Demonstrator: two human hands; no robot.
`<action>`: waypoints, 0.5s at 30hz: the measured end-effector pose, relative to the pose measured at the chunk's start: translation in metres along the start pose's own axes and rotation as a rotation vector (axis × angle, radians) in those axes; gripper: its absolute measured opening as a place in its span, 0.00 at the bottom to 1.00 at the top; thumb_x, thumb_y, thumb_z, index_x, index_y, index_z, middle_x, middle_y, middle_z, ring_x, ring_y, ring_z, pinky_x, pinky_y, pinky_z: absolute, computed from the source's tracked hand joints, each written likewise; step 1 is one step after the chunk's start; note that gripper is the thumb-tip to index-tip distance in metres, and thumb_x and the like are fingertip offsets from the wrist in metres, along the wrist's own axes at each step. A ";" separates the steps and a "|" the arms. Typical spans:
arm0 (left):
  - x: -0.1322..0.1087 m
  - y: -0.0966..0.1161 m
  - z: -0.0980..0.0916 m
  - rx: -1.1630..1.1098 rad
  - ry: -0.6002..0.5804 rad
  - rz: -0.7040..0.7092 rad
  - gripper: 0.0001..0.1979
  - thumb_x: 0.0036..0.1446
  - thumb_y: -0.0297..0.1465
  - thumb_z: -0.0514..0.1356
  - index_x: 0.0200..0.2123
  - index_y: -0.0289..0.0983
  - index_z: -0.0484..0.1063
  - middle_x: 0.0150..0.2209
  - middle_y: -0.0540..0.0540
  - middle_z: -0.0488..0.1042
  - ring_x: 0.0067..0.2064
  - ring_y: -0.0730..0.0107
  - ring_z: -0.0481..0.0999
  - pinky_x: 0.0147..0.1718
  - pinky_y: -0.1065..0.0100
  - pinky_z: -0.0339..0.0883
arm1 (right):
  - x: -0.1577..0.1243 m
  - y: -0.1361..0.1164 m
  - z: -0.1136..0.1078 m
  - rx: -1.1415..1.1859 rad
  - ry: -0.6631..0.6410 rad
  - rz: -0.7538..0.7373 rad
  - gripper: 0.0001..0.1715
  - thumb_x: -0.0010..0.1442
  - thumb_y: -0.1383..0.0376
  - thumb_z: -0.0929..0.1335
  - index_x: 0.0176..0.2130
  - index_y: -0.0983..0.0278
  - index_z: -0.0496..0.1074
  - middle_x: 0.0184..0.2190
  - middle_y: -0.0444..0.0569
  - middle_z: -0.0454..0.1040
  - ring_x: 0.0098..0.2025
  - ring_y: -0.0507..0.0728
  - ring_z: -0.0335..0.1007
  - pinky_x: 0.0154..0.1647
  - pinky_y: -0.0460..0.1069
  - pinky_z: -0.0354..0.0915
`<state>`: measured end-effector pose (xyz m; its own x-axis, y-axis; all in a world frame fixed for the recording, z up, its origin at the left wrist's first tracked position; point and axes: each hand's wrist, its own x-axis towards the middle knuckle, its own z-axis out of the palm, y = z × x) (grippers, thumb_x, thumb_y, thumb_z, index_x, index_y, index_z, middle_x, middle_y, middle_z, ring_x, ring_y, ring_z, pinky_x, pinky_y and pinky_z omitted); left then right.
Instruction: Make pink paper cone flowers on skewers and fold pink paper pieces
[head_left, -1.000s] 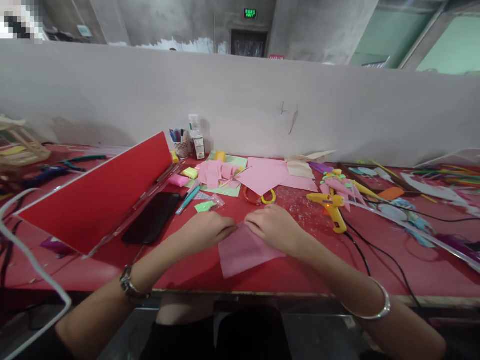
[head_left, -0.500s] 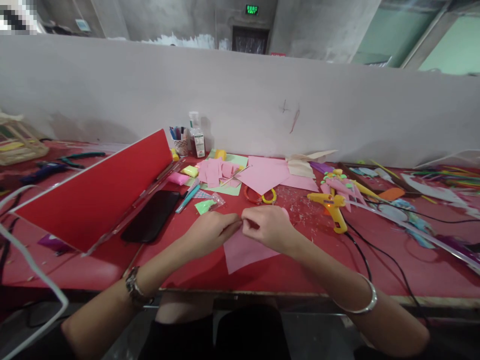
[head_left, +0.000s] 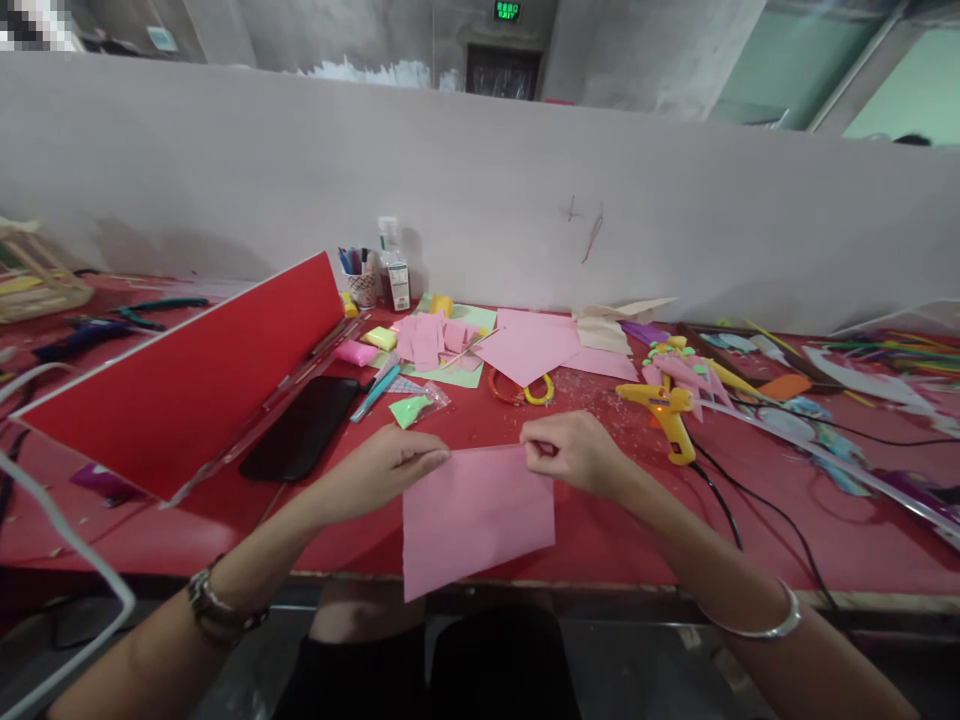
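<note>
Between my hands hangs a sheet of pink paper point(head_left: 480, 520), its top edge pinched near both upper corners. My left hand point(head_left: 397, 465) is closed on the upper left of the sheet, thumb along the edge. My right hand point(head_left: 574, 455) grips the upper right with curled fingers. The sheet's lower edge slants, dropping lower at the left, close to the table's front edge. Just beyond the hands lie scissors with red and yellow handles point(head_left: 538, 390), their blades hidden beneath pink sheets point(head_left: 532, 345).
A glue gun point(head_left: 664, 410) with its cord lies at the right. On the left are a black phone point(head_left: 304, 430) and a raised red board point(head_left: 202, 370). Pink strips point(head_left: 427, 340), clay packets point(head_left: 411, 408), a pen cup point(head_left: 361, 285) and a bottle point(head_left: 395, 270) stand farther back.
My hands were together at the paper's top edge and have moved apart along it. The pink sheet now shows more widely and sits nearer to me.
</note>
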<state>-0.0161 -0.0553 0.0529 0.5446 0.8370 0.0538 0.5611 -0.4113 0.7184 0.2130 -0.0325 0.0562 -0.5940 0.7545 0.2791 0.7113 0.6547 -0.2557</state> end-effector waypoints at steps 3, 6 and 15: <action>0.001 -0.002 -0.001 0.032 -0.006 0.015 0.17 0.55 0.37 0.44 0.17 0.36 0.53 0.18 0.54 0.52 0.22 0.77 0.53 0.21 0.74 0.47 | -0.005 0.011 -0.001 0.003 -0.020 0.055 0.08 0.44 0.69 0.59 0.16 0.65 0.59 0.14 0.39 0.57 0.18 0.46 0.47 0.21 0.43 0.43; 0.004 -0.002 0.000 0.073 -0.016 0.018 0.17 0.55 0.36 0.44 0.17 0.36 0.53 0.18 0.54 0.52 0.22 0.77 0.52 0.21 0.74 0.46 | -0.006 0.021 -0.003 -0.011 0.063 0.094 0.08 0.46 0.69 0.60 0.17 0.65 0.59 0.15 0.41 0.60 0.19 0.47 0.51 0.22 0.43 0.46; 0.013 0.007 0.010 0.210 0.015 0.027 0.16 0.55 0.33 0.45 0.17 0.35 0.56 0.17 0.54 0.54 0.21 0.78 0.54 0.21 0.74 0.46 | -0.002 -0.010 0.001 -0.053 0.118 -0.177 0.11 0.55 0.63 0.61 0.33 0.66 0.69 0.30 0.50 0.71 0.33 0.54 0.63 0.37 0.48 0.55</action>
<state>0.0011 -0.0511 0.0513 0.5523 0.8295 0.0824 0.6652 -0.4982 0.5562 0.2069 -0.0409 0.0571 -0.6656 0.6153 0.4224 0.6204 0.7708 -0.1452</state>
